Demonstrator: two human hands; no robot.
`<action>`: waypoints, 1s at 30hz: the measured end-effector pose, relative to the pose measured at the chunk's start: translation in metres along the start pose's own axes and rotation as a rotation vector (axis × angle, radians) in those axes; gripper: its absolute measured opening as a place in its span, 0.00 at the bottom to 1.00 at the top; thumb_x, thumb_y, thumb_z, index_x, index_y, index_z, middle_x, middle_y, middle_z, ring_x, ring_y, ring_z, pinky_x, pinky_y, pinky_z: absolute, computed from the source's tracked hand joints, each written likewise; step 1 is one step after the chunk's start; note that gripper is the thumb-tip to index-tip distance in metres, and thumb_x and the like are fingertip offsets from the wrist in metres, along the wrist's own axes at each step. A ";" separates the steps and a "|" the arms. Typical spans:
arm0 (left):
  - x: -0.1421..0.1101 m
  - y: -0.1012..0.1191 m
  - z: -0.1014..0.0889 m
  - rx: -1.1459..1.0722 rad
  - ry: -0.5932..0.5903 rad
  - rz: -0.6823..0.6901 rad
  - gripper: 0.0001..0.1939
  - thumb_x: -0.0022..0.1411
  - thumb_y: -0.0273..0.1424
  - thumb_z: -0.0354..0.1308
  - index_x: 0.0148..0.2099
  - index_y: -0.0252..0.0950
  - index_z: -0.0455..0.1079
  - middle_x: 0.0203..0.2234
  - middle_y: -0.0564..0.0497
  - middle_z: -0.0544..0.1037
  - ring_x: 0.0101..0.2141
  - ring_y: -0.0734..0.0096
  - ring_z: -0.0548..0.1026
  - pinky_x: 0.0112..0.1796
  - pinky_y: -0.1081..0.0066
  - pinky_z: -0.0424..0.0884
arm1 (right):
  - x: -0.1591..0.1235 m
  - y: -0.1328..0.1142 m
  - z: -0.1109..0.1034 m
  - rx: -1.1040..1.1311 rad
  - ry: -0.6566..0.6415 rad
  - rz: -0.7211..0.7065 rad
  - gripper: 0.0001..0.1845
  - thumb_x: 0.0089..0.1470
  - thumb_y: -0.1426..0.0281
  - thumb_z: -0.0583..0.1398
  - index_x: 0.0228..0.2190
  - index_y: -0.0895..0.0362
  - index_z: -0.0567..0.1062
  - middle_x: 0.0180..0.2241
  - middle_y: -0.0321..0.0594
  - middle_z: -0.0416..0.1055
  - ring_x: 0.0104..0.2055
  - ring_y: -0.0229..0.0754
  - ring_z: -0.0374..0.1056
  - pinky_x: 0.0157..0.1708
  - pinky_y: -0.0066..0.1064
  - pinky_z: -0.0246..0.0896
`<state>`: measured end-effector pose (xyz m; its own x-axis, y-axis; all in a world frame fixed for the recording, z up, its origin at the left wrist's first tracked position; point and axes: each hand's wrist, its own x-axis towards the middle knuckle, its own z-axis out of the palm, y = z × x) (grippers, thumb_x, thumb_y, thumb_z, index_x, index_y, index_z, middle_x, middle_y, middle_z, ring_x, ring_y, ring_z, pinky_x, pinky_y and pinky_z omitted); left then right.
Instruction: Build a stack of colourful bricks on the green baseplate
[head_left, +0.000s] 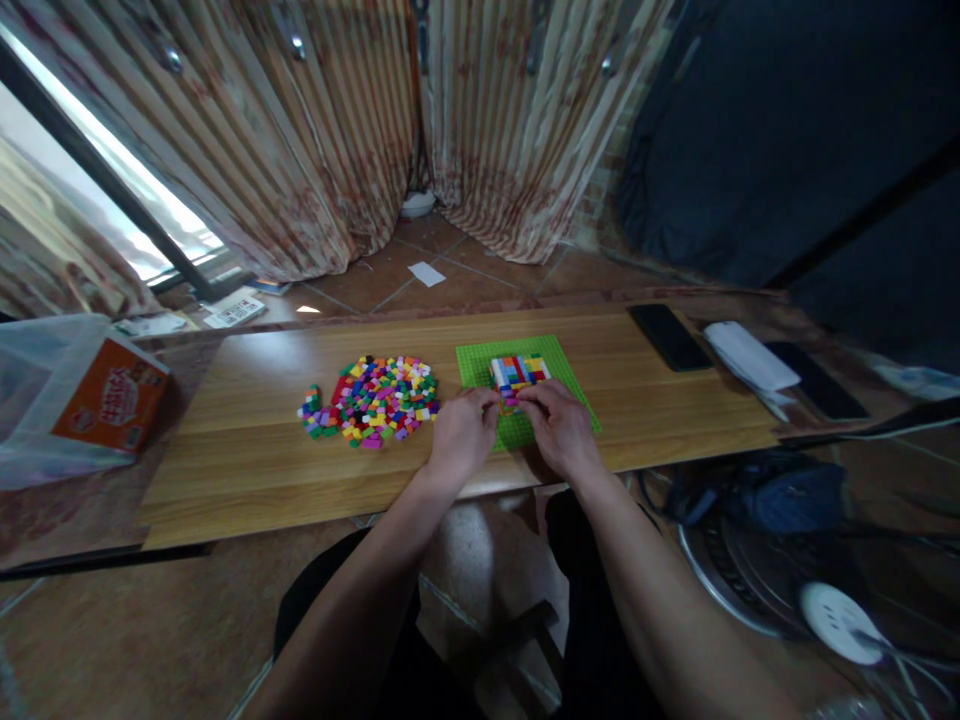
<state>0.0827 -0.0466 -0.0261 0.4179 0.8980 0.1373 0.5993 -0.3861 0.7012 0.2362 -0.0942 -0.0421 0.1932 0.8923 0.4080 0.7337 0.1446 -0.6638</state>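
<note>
A green studded baseplate point(559, 362) lies on the wooden table. On it stands a low block of toy bricks point(531, 368) in white, red, blue, yellow and other colours. My left hand point(466, 425) is at the block's near left corner, thumb and fingers pinched together; whatever is in the pinch is too small to make out. From the right, my right hand point(561, 420) reaches the block's near edge with closed fingers. A small purple toy brick point(510, 401) shows at its fingertips, between the two hands. My hands cover part of the block's front.
Left of the baseplate spreads a pile of loose coloured bricks point(382, 400). A black phone point(670, 337) and a white object point(750, 355) lie to the right. A clear plastic bin point(45, 400) with an orange label stands at the far left. Curtains point(495, 130) hang beyond the table point(247, 430).
</note>
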 end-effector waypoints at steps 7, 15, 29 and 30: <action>0.000 0.001 0.003 -0.024 0.018 0.027 0.08 0.65 0.27 0.57 0.42 0.37 0.78 0.38 0.48 0.83 0.38 0.66 0.79 0.41 0.69 0.72 | 0.001 0.001 0.003 0.034 0.040 -0.026 0.10 0.59 0.69 0.58 0.32 0.52 0.80 0.34 0.41 0.75 0.39 0.44 0.70 0.43 0.38 0.65; 0.003 -0.002 0.007 0.113 0.019 0.077 0.08 0.66 0.30 0.58 0.42 0.37 0.77 0.38 0.47 0.82 0.37 0.65 0.79 0.40 0.69 0.72 | 0.001 0.000 0.001 0.085 0.025 -0.011 0.10 0.59 0.69 0.59 0.33 0.52 0.81 0.33 0.40 0.76 0.38 0.44 0.71 0.42 0.37 0.66; 0.000 -0.002 0.008 0.188 -0.013 0.138 0.12 0.69 0.31 0.52 0.43 0.34 0.76 0.38 0.44 0.81 0.38 0.64 0.79 0.42 0.67 0.73 | 0.003 0.000 -0.001 0.124 0.004 0.004 0.09 0.57 0.68 0.60 0.31 0.52 0.82 0.33 0.41 0.77 0.38 0.44 0.72 0.42 0.38 0.67; -0.001 -0.002 0.009 0.186 -0.008 0.135 0.12 0.69 0.30 0.52 0.43 0.34 0.76 0.38 0.44 0.81 0.38 0.64 0.79 0.42 0.67 0.73 | 0.002 0.000 -0.001 0.127 0.004 0.002 0.09 0.57 0.68 0.60 0.31 0.52 0.82 0.34 0.41 0.77 0.38 0.44 0.72 0.42 0.38 0.67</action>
<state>0.0872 -0.0485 -0.0336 0.5081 0.8340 0.2151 0.6529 -0.5358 0.5354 0.2373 -0.0923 -0.0410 0.1979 0.8909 0.4088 0.6451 0.1956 -0.7386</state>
